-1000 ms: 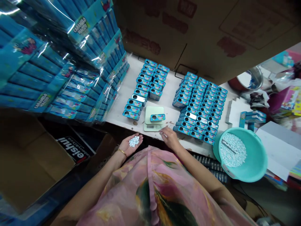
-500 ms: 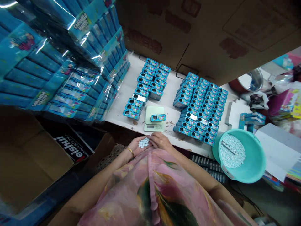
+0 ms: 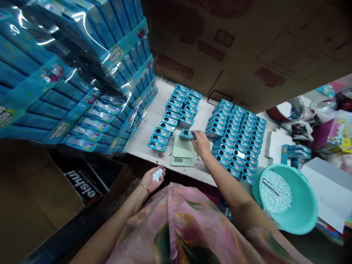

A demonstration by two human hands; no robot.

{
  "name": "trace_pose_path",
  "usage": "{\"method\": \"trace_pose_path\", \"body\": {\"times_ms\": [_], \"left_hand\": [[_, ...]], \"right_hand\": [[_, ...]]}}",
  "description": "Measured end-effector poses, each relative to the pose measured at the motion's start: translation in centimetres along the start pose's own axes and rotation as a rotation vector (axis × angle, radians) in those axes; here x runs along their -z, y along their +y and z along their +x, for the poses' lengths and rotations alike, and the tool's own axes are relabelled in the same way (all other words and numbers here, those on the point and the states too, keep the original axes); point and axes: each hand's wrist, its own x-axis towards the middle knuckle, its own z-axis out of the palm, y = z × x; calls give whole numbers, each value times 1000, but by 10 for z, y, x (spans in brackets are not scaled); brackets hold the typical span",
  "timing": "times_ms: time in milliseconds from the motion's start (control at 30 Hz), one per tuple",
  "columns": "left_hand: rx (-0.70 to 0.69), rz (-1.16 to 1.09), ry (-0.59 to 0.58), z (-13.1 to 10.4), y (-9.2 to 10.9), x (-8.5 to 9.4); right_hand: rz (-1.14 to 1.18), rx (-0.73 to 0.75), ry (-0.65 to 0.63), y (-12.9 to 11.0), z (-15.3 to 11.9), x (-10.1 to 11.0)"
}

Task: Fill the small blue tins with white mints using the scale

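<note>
My left hand (image 3: 154, 178), palm up and cupped in front of the table edge, holds a small heap of pale blue-white candies (image 3: 157, 175). My right hand (image 3: 201, 143) grips one end of a small blue candy tin (image 3: 187, 134) with a round dark opening on top. That tin is over the back edge of a pale green digital scale (image 3: 183, 152); whether it still touches the scale I cannot tell. Rows of similar blue tins (image 3: 158, 138) stand just left of the scale. A larger block of tins (image 3: 233, 146) stands to the right of it.
A turquoise bucket (image 3: 305, 205) part full of candies is at the right. Plastic-wrapped stacks of blue display boxes (image 3: 82, 99) tower at the left. A large cardboard box (image 3: 247, 47) closes off the back of the white table (image 3: 132, 152). An open carton (image 3: 33, 194) sits lower left.
My right hand has left my left hand, reached forward and taken hold of the tin on the scale, which has shifted toward the back. My left hand has moved slightly left with the candies.
</note>
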Motion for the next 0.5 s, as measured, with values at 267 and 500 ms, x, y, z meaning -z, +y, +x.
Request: {"method": "trace_pose_path", "body": {"times_ms": [267, 500], "left_hand": [[-13, -14, -58, 3, 19, -2], [-13, -20, -32, 10, 15, -23]], "right_hand": [[13, -111, 21, -9, 40, -25], [-42, 205, -94, -28, -9, 19]]}}
